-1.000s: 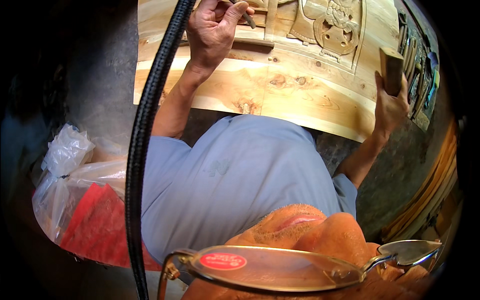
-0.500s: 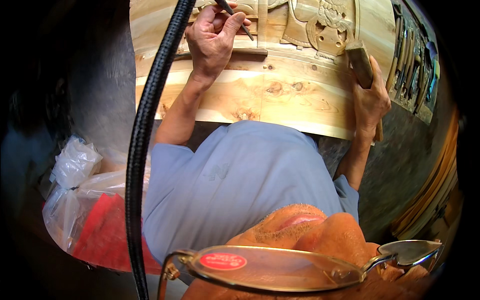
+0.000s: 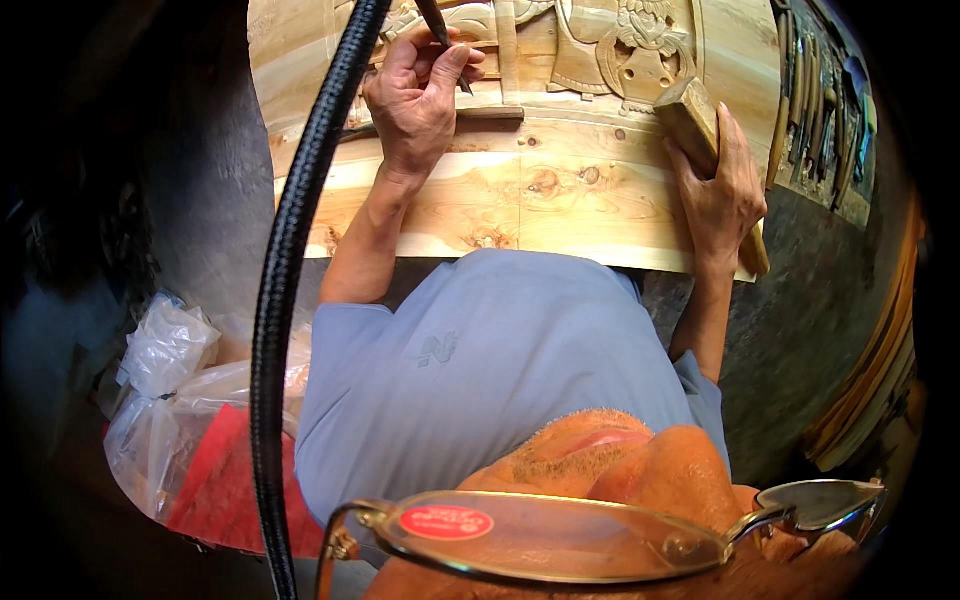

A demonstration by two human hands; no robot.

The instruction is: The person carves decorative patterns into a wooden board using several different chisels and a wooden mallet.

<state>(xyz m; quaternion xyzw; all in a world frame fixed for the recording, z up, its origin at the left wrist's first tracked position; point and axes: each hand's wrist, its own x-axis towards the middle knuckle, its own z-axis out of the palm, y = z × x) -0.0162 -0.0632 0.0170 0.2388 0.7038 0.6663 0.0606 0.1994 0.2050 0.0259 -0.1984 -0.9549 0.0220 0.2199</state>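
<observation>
Fingers of my left hand [image 3: 412, 108] are closed round a slim dark carving chisel [image 3: 432, 18], its tip slanting down to the right toward the wooden panel [image 3: 600, 225]. The panel is pale, knotty wood with carved relief [image 3: 655, 50] at its far side. My right hand [image 3: 722, 200] grips a wooden mallet [image 3: 692, 122] over the panel's right part; its block-like end points up and left, apart from the chisel. Just right of my left wrist lies a narrow wooden strip or tool handle [image 3: 495, 113], partly hidden by that hand.
Several carving tools [image 3: 820, 105] lie in a tray-like area beyond the panel's right edge. A black braided cable [image 3: 283, 270] crosses the left of the view. A clear plastic bag [image 3: 170, 350] and red material [image 3: 225, 480] are at lower left; stacked boards [image 3: 870, 370] stand at right.
The chisel has tilted more upright, and its tip has shifted left. My right hand and the mallet have moved a little left. The whole view has shifted slightly.
</observation>
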